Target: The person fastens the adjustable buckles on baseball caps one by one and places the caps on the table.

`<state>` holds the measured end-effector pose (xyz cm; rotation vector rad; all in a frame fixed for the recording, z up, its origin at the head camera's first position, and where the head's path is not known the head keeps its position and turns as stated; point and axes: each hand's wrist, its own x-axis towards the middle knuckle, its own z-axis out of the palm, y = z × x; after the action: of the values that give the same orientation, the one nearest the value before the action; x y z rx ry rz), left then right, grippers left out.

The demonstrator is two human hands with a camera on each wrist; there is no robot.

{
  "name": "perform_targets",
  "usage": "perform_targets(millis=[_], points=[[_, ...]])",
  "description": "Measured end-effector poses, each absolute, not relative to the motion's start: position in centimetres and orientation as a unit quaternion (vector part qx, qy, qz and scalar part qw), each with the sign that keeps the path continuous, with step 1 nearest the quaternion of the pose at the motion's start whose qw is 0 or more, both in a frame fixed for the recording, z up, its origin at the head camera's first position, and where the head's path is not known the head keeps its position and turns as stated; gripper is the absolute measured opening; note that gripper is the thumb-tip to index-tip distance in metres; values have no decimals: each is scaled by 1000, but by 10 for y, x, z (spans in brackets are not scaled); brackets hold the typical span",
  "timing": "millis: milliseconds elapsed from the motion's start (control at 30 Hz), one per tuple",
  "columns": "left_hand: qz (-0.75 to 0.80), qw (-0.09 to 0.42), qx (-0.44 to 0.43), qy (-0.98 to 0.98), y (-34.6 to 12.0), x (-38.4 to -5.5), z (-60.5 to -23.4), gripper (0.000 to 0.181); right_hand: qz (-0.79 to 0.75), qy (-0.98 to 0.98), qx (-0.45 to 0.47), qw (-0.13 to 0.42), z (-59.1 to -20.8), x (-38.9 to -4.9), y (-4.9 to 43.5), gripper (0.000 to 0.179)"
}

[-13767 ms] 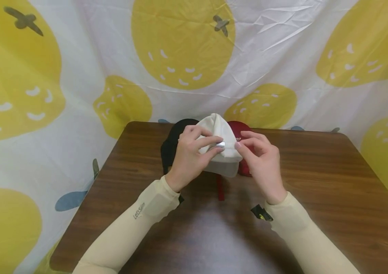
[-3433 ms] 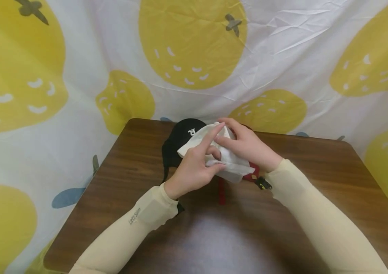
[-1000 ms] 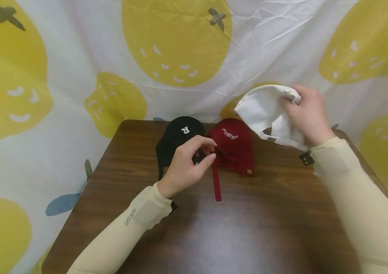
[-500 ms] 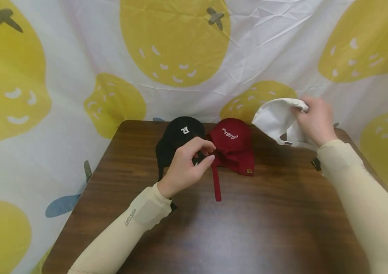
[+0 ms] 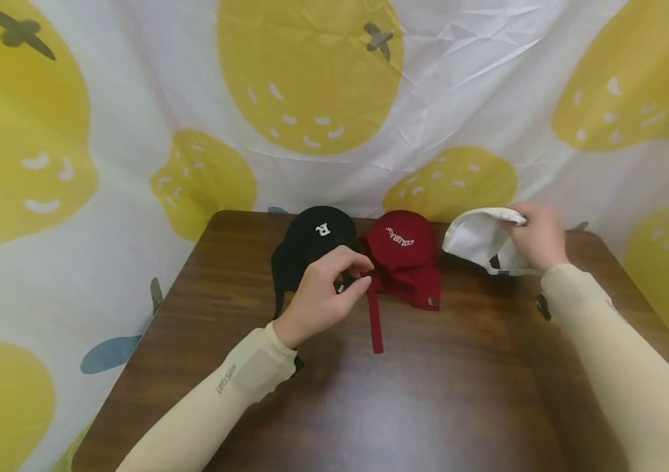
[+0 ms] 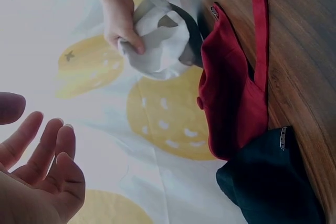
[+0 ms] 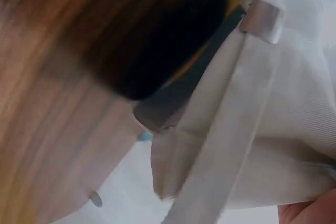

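My right hand [image 5: 541,236] pinches the edge of a white baseball cap [image 5: 473,237] at the right of the head view. The cap hangs low over the back of the table, right of a red cap [image 5: 402,246]; whether it touches the wood I cannot tell. Its back strap and metal buckle [image 7: 265,20] show large in the right wrist view. My left hand [image 5: 325,288] hovers with loosely curled fingers, holding nothing, in front of a black cap [image 5: 311,239] that bears a white R, and hides part of it. The left wrist view shows its fingers bare.
The red and black caps sit side by side at the back of the brown table [image 5: 429,393]. A red strap [image 5: 375,324] trails forward from the red cap. A white cloth [image 5: 458,65] with yellow fruit print hangs behind the table.
Earlier both hands handled the white cap in front of the other two. The left hand then let go; the right carried the cap rightward and has since lowered it toward the table.
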<state>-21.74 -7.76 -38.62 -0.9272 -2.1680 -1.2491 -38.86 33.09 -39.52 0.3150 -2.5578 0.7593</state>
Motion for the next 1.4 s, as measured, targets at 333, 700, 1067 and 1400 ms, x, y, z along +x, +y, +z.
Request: perform_targets(millis=[333, 700, 1067, 1400], points=[[-453, 234, -335, -792, -77, -219, -390, 14, 257, -940, 127, 185, -411, -391, 332, 23], [-447, 230, -331, -798, -72, -223, -390, 12, 230, -960, 114, 110, -433, -391, 344, 50], [-445, 227, -314, -807, -71, -227, -391, 11, 157, -974, 156, 41, -453, -395, 360, 42], [-441, 221, -309, -813, -72, -226, -393, 11, 127, -974, 183, 37, -469, -389, 363, 50]])
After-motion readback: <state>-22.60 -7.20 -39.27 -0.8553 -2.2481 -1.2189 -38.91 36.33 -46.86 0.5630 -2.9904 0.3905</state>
